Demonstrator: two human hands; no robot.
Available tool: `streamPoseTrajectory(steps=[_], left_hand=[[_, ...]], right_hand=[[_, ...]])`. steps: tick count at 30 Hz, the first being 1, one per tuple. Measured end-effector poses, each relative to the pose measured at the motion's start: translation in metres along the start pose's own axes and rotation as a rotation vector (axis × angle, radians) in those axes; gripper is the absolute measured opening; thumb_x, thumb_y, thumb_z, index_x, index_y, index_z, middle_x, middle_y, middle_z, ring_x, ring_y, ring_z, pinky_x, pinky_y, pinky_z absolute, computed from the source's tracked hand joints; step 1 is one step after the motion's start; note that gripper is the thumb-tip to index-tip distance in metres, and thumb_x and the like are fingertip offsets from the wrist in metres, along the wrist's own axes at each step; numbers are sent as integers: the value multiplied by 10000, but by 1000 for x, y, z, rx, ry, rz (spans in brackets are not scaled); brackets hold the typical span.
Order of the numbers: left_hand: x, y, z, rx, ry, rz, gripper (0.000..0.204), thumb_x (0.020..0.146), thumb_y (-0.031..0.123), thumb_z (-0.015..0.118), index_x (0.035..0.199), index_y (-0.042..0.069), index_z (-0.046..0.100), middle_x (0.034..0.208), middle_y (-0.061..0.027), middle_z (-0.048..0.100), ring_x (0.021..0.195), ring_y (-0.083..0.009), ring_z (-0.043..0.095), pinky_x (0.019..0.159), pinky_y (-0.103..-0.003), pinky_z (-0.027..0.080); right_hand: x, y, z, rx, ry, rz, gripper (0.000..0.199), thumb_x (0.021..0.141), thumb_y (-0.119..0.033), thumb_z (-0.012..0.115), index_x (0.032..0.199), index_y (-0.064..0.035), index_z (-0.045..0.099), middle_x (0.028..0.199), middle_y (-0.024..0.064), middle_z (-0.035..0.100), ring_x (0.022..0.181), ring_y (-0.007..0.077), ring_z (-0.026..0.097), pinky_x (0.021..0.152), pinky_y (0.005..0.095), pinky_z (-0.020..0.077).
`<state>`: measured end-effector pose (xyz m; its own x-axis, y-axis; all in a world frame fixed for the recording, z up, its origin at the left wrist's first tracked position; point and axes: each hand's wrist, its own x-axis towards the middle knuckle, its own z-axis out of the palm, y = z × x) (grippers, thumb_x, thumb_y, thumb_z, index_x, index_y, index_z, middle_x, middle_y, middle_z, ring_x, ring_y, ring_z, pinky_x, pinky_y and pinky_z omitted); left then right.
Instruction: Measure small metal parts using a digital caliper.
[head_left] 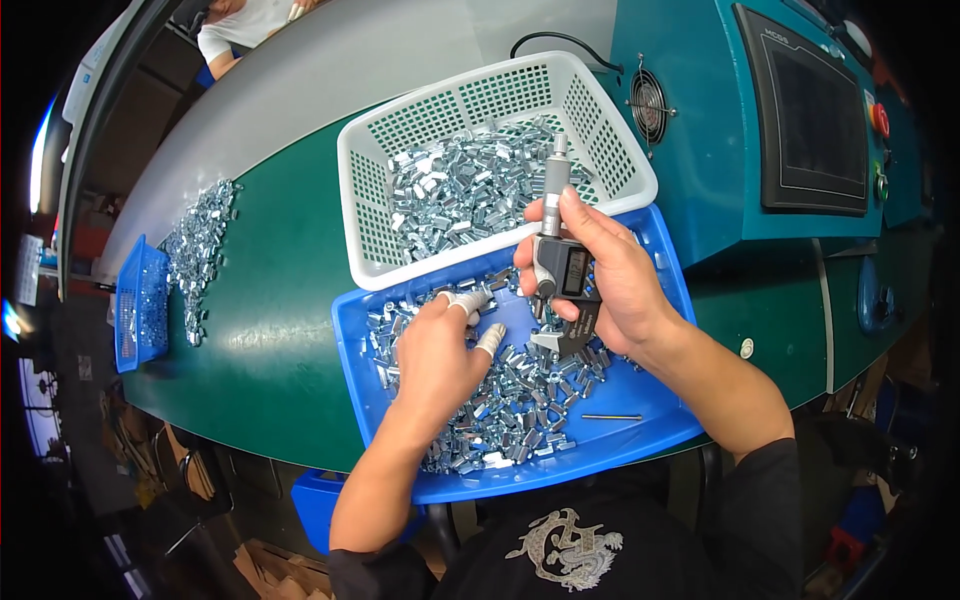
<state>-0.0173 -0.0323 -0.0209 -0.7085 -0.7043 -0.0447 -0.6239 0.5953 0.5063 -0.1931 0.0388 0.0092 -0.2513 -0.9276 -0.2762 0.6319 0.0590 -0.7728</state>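
Observation:
In my right hand (628, 275) is a digital micrometer (577, 270), held upright with its thimble pointing away from me and its small display facing up. The fingers wrap round its frame while the thumb rests by the sleeve. My left hand (430, 360) reaches into a blue tray (655, 420), its covered fingertips down among small shiny hexagonal metal pieces (500, 425). Its thumb stands apart from the forefinger, and no piece shows between them. Pale covers are on that thumb and on fingers of the same hand. A thin metal rod (611, 416) lies in the tray's right part.
Behind the tray, a white perforated basket (365, 255) holds many more pieces. A loose heap (200, 250) and a small blue basket (128, 310) are on the green table (275, 300) at left. At right stands a teal machine (690, 150) with a dark screen. Another person (245, 30) is at the far left.

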Motion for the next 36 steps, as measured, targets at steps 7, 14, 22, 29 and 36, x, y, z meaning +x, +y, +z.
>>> streamPoseTrajectory(steps=[7,14,22,29,36], left_hand=[[8,-3,10,146,0,-3,266,730,102,685,989,49,655,843,-125,587,837,-306,598,709,-417,492],[7,-10,12,141,54,92,237,686,93,724,917,71,674,776,-88,562,740,-282,592,652,-399,477],[8,-15,17,146,83,127,231,683,165,746,898,90,708,823,-103,585,826,-295,597,720,-412,487],[3,-14,22,138,105,149,210,662,73,656,865,80,709,822,-134,587,829,-305,594,740,-411,487],[2,-5,9,-274,105,91,159,717,55,663,871,25,687,753,-125,653,740,-231,632,678,-344,497]], right_hand=[[1,1,-4,-29,13,-8,422,989,-417,363,1112,-33,488,819,96,617,674,137,626,393,199,410],[6,1,-8,-58,-13,-23,423,983,-427,369,1108,-41,487,824,96,616,671,138,622,392,197,406],[11,4,-15,-20,31,-66,381,980,-412,387,1126,-74,484,860,103,615,717,164,620,383,197,408],[10,11,-15,-22,0,-66,354,991,-402,356,1111,-91,474,856,99,596,721,176,604,380,200,411],[8,10,-18,-40,7,-78,383,986,-415,362,1135,-78,466,858,112,607,719,176,601,389,210,411]])
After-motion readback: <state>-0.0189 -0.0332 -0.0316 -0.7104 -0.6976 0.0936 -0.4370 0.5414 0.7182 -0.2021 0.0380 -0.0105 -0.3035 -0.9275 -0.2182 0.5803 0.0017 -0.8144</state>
